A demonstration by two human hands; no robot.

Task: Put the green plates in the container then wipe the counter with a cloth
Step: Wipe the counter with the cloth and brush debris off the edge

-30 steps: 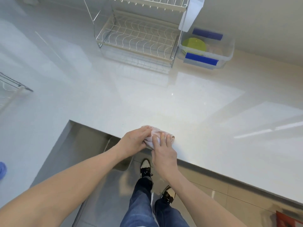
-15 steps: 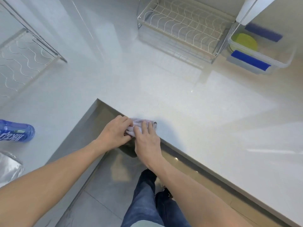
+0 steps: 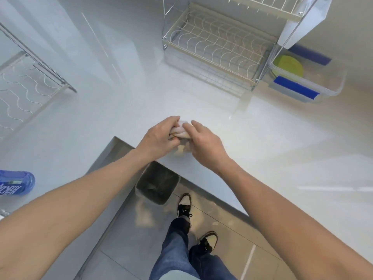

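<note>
Count: 2 hands, left hand and right hand, 1 cloth, 1 container, green plates stacked, number unclear, 2 wire racks, one by the container, one far left, 1 blue bottle, 1 bin, 2 shoes.

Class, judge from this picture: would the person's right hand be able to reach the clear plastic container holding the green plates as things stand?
Probably yes. The right hand is busy on the pale bunched cloth, but bare white counter lies between it and the clear plastic container; nothing blocks that path.
</note>
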